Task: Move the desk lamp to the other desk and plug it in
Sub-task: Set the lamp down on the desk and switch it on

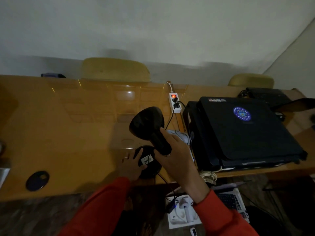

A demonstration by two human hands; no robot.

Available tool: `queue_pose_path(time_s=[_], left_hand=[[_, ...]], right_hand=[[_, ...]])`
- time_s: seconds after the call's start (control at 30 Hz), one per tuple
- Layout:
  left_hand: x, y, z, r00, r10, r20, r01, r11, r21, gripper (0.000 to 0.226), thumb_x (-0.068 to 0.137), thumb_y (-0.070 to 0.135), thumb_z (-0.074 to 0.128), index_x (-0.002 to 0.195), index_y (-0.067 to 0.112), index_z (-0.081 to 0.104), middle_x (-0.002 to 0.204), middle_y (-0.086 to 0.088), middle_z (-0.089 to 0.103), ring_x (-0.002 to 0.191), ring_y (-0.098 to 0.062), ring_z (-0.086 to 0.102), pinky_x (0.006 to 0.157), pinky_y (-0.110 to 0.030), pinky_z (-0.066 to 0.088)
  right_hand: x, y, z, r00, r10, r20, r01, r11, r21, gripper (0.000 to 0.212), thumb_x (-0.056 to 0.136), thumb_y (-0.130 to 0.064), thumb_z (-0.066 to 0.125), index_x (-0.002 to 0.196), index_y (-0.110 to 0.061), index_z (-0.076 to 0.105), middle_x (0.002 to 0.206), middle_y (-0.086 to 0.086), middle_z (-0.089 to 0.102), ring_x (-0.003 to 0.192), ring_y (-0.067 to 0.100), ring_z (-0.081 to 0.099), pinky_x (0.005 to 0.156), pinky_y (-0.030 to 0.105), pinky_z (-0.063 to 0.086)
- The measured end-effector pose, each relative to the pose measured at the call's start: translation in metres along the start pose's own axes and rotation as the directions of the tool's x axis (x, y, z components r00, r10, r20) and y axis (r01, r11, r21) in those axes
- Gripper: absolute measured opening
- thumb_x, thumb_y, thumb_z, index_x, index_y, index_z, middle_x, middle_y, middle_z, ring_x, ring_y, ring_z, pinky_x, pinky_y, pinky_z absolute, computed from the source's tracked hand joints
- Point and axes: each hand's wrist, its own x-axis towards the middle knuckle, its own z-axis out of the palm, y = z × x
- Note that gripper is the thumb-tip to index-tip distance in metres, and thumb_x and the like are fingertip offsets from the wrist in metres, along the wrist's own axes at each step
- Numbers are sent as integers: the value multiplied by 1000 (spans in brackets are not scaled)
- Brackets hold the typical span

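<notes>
Standing near the front edge of the desk (59,126), the lamp (150,133) is black, with both hands on it.
Lamp head: the wide shade (146,124) is up and tilted to the left and away; its neck points down toward the person.
Lamp base: the round base (148,160) lies on the desk just beside the front edge, a white label (146,160) on its top.
Right hand: the right hand (177,154) is closed around the neck of the lamp, fingers wrapped and grasping it; it is above the desk, not resting.
Left hand: the left hand (132,166) lies on the left side of the base, fingers spread and bent over its rim, the thumb on the label. A ring shows on one finger.
Cord: the cord (163,180) leaves the base and hangs over the front edge to the floor.
Power strip: the strip (174,103) lies behind the lamp, its red switch lit, two black plugs in it.
Cloth: a pale cloth (180,136) lies between the right hand and the laptop.
Laptop: the closed laptop (242,130) is on the right, close to the lamp, with a blue round sticker.
Open room: the desk to the left of the lamp is wide and bare; a round hole (37,180) is near its front edge.
Back edge: two chairs (115,69) stand behind the desk, against the wall.
Floor: a white box (184,213) lies below the front edge.
</notes>
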Motion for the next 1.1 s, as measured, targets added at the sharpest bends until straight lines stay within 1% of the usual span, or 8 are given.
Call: queue_pose_path(time_s=[0.13,0.27,0.43,0.57,0.63,0.73,0.9,1.1], left_hand=[[0,2,0,1000,-5,7,5,1000,-30,72,92,53,41,147,37,-3,161,-6,-1,146,-37,8,117,-54,16],[2,0,0,1000,5,12,-4,998,-68,75,91,52,46,148,34,1,161,-7,1,145,-38,8,116,-55,18],[-2,-11,-3,999,41,16,-40,999,-32,77,88,56,47,148,33,4,161,-6,3,143,-39,17,114,-53,24],[-3,-22,-4,996,83,19,-83,997,5,77,89,56,47,149,32,4,161,-7,5,140,-43,24,114,-51,26],[-2,-25,-5,994,106,26,-106,994,0,77,88,55,48,148,33,5,161,-7,5,139,-44,24,113,-52,27],[1,-29,-8,990,131,47,-128,990,-58,78,87,50,53,148,31,8,161,-6,5,140,-43,20,114,-53,25],[9,-28,-8,983,174,50,-171,984,-53,77,89,48,53,149,29,9,161,-7,3,145,-36,9,116,-53,18],[7,-27,-7,973,229,32,-230,972,42,74,91,48,46,149,25,7,161,-10,0,146,-35,9,117,-51,15]], right_hand=[[4,-5,-2,1000,-13,1,13,1000,-15,65,83,-18,68,142,-16,39,123,10,59,108,19,57,85,25,51],[13,-7,3,999,-53,-1,53,998,-39,63,83,-17,67,141,-15,40,124,12,58,108,22,58,80,19,44],[12,-3,12,999,-48,-11,48,999,1,66,85,-23,67,143,-20,36,131,6,54,115,14,54,87,13,41],[3,9,29,992,71,-100,-52,981,187,68,77,-22,73,123,-55,35,106,-21,57,95,-14,54,75,1,44],[-4,25,43,984,161,-70,-144,968,203,62,77,-19,74,124,-43,42,99,-25,55,88,-16,55,75,7,49],[-15,51,70,960,269,73,-277,951,135,47,80,-17,72,123,-15,54,109,-3,63,97,1,58,77,8,48],[-23,72,107,894,412,174,-423,906,30,41,82,-15,67,120,-8,57,119,14,62,110,27,58,93,37,50],[-23,79,129,860,496,122,-495,868,-41,38,79,-14,71,114,-5,59,117,17,62,109,31,58,94,40,49]])
